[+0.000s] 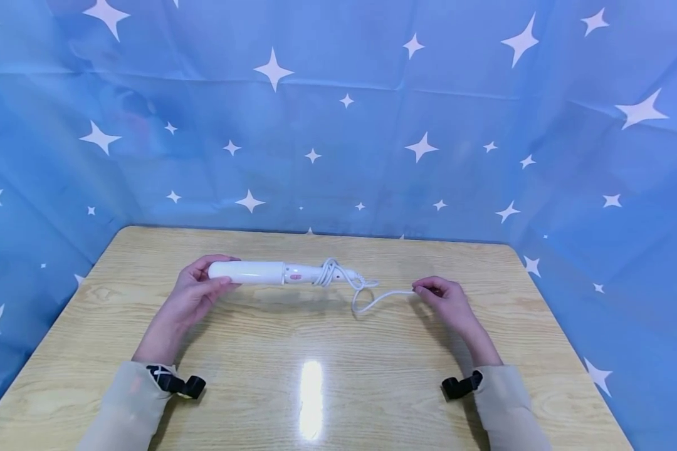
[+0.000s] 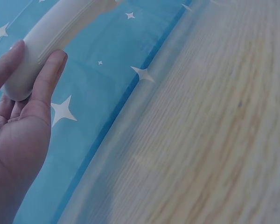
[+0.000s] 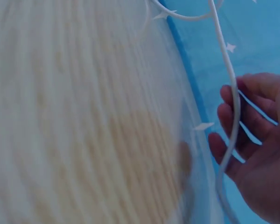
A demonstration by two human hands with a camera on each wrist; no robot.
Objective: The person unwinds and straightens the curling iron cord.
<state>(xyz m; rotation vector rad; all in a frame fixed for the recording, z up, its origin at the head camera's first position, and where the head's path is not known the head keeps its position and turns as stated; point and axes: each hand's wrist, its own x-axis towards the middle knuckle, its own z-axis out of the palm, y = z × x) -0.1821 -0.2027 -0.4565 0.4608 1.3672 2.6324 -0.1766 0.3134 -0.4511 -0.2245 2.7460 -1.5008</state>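
A white hair styling iron (image 1: 254,272), with a pinkish button on its handle, is held level above the table. My left hand (image 1: 194,291) grips its thick rounded end, thumb on the near side and fingers behind. In the left wrist view the iron's barrel (image 2: 44,44) sits between thumb and fingers. The white power cord (image 1: 380,302) is looped several times around the handle, and a loose stretch runs rightward. At that stretch, my right hand (image 1: 442,300) pinches the cord between its fingertips. In the right wrist view the cord (image 3: 226,51) passes across the fingers; its plug is not visible.
The light wooden table (image 1: 248,388) lies beneath both hands, with a bright light reflection near its front middle. A blue curtain (image 1: 338,181) with white stars hangs behind and beside it. Each wrist wears a black strap camera (image 1: 192,386).
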